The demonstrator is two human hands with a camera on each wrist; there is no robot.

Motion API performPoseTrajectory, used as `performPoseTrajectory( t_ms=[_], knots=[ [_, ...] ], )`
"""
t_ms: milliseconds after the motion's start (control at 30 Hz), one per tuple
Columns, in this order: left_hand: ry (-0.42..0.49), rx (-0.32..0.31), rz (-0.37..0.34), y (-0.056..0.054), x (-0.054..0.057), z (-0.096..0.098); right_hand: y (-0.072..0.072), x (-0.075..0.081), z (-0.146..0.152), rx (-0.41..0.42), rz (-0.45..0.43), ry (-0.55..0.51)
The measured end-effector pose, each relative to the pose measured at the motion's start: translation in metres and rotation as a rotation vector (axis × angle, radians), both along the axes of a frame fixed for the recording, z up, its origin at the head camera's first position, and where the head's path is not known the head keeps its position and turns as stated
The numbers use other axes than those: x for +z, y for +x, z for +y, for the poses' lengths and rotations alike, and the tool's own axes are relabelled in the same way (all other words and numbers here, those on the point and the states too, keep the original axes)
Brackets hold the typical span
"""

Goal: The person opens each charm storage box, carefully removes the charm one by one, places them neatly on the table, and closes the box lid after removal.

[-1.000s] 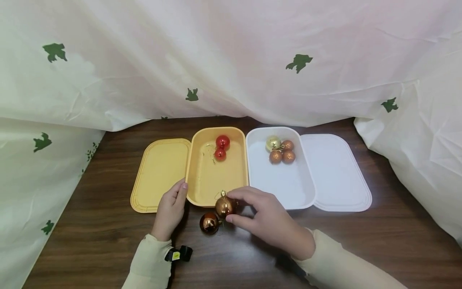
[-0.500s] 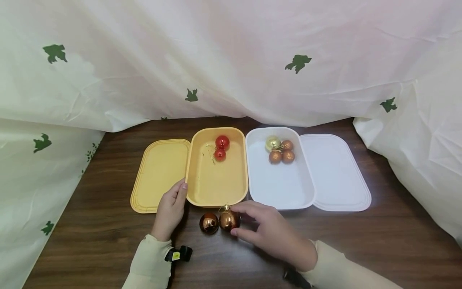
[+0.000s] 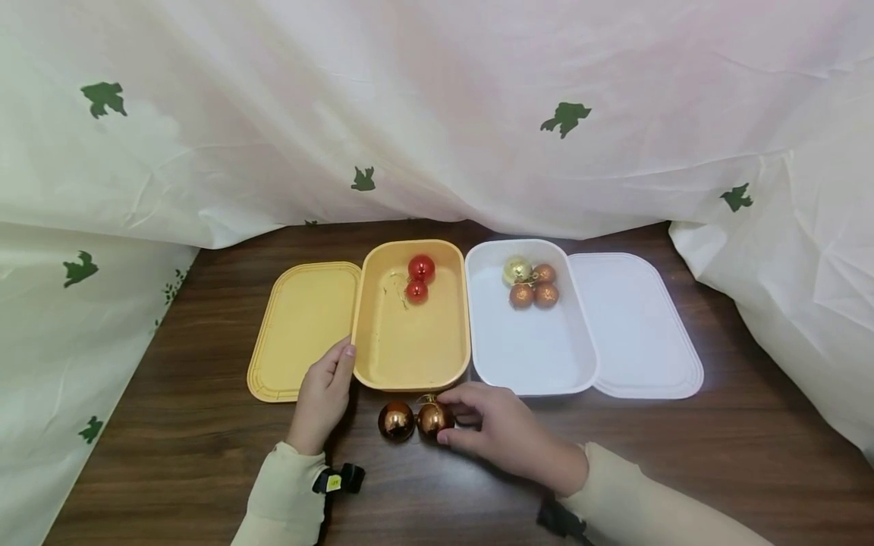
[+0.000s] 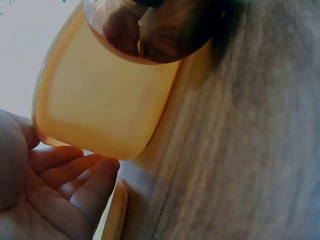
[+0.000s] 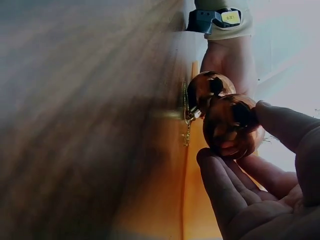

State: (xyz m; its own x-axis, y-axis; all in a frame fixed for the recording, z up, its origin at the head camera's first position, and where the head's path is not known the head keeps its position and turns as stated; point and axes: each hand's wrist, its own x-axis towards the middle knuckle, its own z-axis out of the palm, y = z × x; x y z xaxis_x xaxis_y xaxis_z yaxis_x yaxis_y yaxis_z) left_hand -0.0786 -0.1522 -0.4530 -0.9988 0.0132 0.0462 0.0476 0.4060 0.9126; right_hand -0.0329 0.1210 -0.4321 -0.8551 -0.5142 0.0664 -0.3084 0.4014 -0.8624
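Bronze ball, pinched between thumb and fingers of the right hand, sits just beside a second ball, in front of the yellow box. Left hand grips that box's left side; two red balls lie inside. Rightward, the white box holds four balls.

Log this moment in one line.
left hand: holds yellow box | right hand: pinches right brown bauble | left brown bauble: on table, unheld | red baubles: inside yellow box
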Motion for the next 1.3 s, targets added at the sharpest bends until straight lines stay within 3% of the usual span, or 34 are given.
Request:
performPoseTrajectory(
  t_ms=[500, 1033, 1300],
  knots=[
    [-0.013, -0.003, 0.016, -0.0007, -0.0009, 0.0003, -0.0061, -0.0001, -0.0080, 0.000, -0.017, 0.117],
    [-0.009, -0.007, 0.011, -0.0004, -0.0003, 0.0002, -0.0045, 0.0002, -0.0054, -0.005, 0.099, 0.249],
    [-0.003, -0.009, 0.003, 0.0001, 0.0006, 0.0003, -0.0016, 0.0034, -0.0014, -0.015, 0.096, 0.247]
  ],
)
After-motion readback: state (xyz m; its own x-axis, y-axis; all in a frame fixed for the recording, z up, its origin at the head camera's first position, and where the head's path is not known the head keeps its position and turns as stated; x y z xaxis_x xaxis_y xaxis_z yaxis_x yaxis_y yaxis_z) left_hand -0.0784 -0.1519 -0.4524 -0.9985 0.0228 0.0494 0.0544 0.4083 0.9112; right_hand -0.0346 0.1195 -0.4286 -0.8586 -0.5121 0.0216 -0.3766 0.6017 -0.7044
